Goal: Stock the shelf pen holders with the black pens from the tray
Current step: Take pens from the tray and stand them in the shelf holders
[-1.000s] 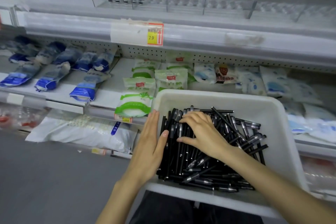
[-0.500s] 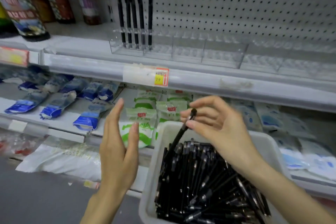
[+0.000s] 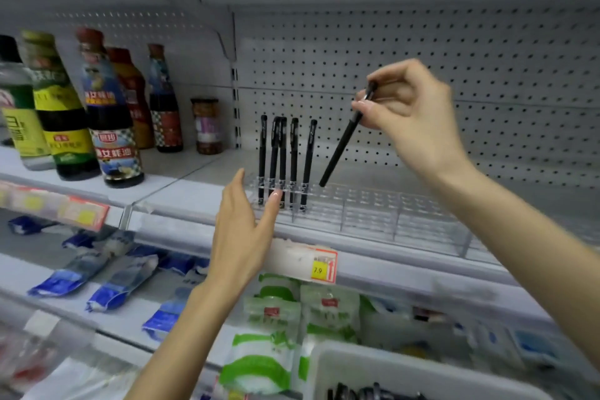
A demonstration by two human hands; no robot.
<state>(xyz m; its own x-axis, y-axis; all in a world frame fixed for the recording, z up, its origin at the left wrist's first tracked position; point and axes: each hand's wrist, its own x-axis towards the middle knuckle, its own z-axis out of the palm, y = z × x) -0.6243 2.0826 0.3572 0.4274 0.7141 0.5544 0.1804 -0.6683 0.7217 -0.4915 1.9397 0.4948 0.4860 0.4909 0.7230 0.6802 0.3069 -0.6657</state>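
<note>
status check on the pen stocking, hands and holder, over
Right hand pinches one black pen, tilted over clear holder. Left hand open near five standing pens. Next slots free.

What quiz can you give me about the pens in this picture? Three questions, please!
1. How many black pens stand in the clear holder?
2. True or false: the left hand holds a pen.
3. The pen pinched by the right hand is: A upright, B tilted, C lying flat.

Key: 1, five. 2, false: it is open and holds nothing. 3, B.
</note>
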